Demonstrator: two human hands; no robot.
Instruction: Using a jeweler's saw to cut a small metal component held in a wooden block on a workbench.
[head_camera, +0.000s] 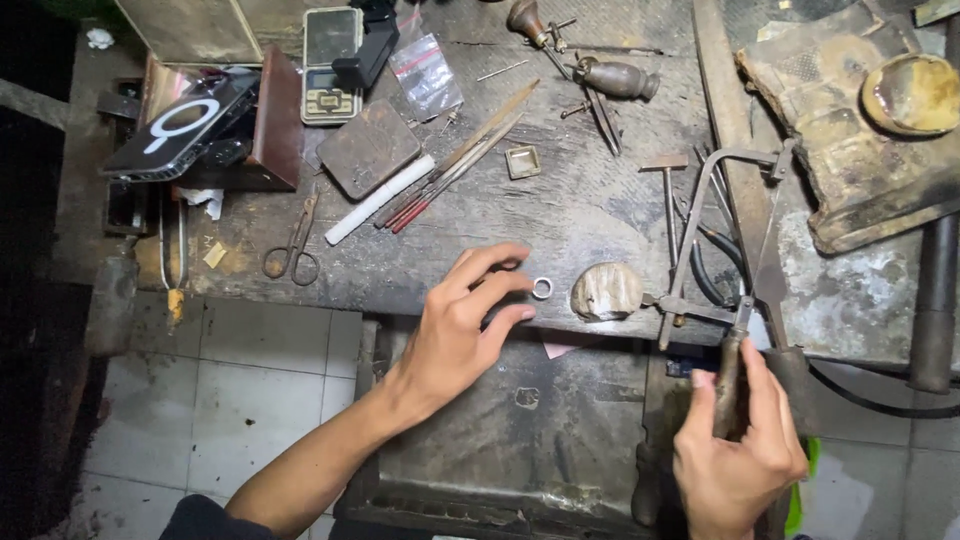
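My left hand (462, 325) reaches over the front edge of the worn workbench (560, 215), fingers spread, fingertips right beside a small silver ring (542, 289) lying on the bench. A rounded grey stone-like lump (606, 291) sits just right of the ring. My right hand (738, 450) grips the wooden handle (728, 375) of a jeweller's saw, whose metal frame (712, 215) reaches up over the bench.
Scissors (293, 247), files and a white stick (378, 200) lie at the left centre. A pocket scale (331, 63), a phone (180, 125), a small hammer (668, 195), gravers (615, 78) and a scorched block with a bowl (910, 95) crowd the bench. Tiled floor lies below left.
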